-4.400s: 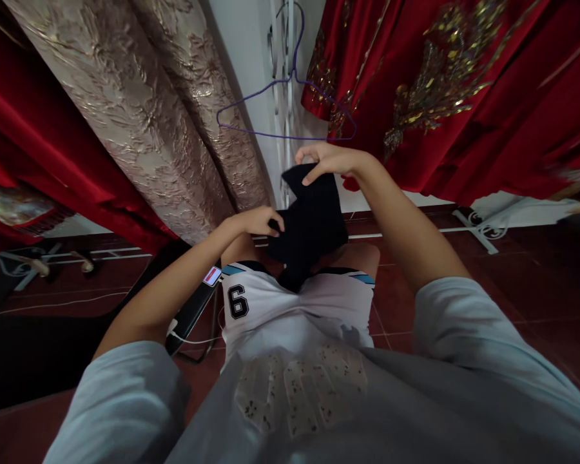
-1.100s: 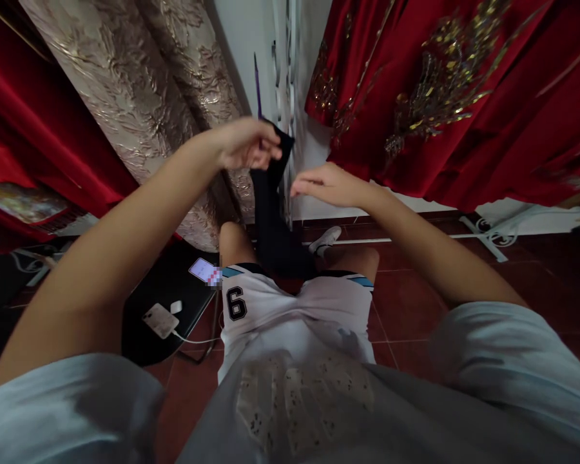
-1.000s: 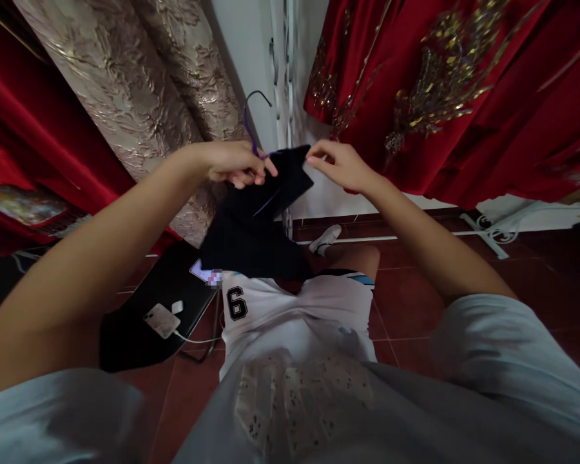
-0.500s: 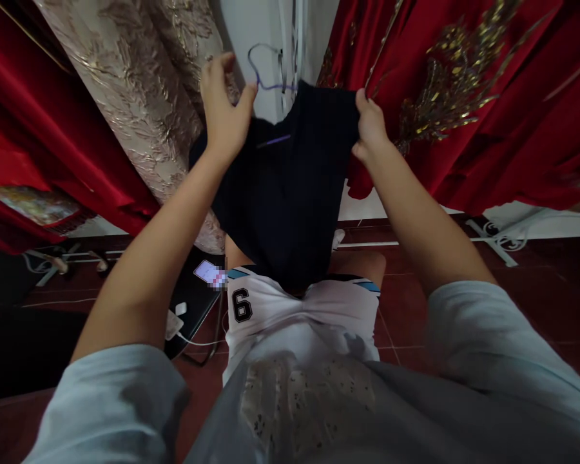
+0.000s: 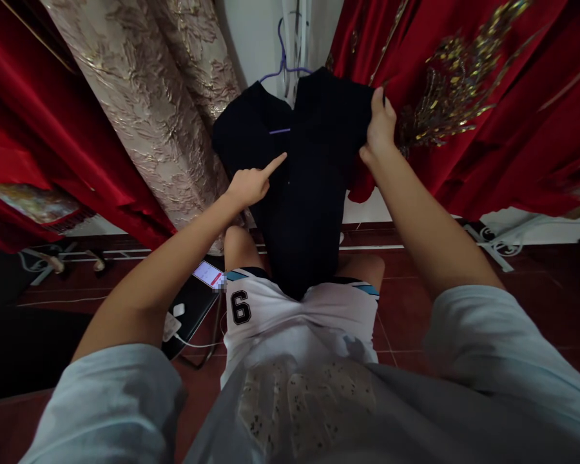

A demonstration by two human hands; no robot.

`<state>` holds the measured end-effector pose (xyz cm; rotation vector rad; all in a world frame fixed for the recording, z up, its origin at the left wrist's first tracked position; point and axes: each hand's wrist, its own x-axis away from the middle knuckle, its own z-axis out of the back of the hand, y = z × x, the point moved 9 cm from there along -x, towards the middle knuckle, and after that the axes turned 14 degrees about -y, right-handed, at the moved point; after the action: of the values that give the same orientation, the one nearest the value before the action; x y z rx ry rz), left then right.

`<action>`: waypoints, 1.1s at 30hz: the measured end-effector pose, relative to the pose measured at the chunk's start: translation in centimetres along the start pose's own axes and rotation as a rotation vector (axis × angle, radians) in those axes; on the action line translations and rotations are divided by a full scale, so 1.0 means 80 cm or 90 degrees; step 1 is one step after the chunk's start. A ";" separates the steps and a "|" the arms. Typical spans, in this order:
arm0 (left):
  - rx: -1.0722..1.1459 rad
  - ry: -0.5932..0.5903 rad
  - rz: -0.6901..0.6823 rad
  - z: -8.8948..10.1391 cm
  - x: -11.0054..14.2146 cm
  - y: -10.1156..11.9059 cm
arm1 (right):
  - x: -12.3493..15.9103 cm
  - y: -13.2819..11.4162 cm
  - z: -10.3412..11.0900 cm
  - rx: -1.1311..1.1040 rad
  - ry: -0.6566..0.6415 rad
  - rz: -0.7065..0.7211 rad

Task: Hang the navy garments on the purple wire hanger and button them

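Note:
A dark navy short-sleeved shirt hangs spread out in front of me on a thin purple hanger, its lower end down at my lap. My right hand pinches the edge of the sleeve on the right. Over the shirt's front, below the neck opening, my left hand points with its index finger stretched out and the other fingers curled. It holds nothing; whether the fingertip touches the cloth I cannot tell.
Red cloth with gold sequins hangs at right. A beige textured fabric and more red cloth hang at left. On a black seat beside my leg lie a phone and a cabled white charger.
My left hand has come down from beside the hanger to the shirt's front, index finger now extended. The hanger hook has turned upright, and the shirt is spread wider. My right hand still grips the sleeve.

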<state>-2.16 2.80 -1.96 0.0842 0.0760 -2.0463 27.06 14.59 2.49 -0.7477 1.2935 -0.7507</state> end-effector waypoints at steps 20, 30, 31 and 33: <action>0.396 0.247 -0.115 -0.034 0.026 0.082 | 0.210 0.058 -0.179 0.141 -0.349 -0.354; 0.518 0.301 -0.034 -0.056 0.026 0.062 | 0.211 0.055 -0.221 -0.242 -0.274 -0.362; 0.518 0.304 -0.028 -0.058 0.028 0.060 | 0.213 0.053 -0.223 -0.273 -0.289 -0.363; 0.528 0.322 -0.011 -0.061 0.034 0.054 | 0.215 0.050 -0.223 -0.308 -0.296 -0.360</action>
<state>0.53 -1.16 -7.11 1.1107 -0.4617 -1.9036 11.71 1.44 -12.40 -1.6200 0.8359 -0.6481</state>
